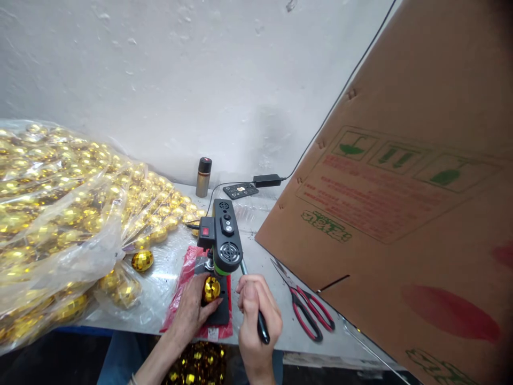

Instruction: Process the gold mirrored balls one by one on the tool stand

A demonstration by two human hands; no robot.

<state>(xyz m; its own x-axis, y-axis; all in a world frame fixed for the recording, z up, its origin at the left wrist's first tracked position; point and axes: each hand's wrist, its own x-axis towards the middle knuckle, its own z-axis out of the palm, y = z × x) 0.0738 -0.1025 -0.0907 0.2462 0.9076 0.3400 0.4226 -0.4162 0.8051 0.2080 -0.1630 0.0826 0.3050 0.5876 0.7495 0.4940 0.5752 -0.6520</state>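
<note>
A small black bench machine (227,235) with a red switch stands on a dark base over a red sheet (182,286). Under its head sits a gold faceted ball (211,289). My left hand (195,305) curves round the ball's left side, its thumb below it, holding it on the base. My right hand (259,315) is closed round the black-gripped metal lever (262,327) at the machine's right side.
A clear bag of gold balls (60,214) fills the left, with a loose ball (142,261) beside it. Red-handled scissors (306,310) lie right, by a large cardboard box (380,187). Behind are a bottle (203,177), a phone-like slab (240,190) and a power adapter (267,181).
</note>
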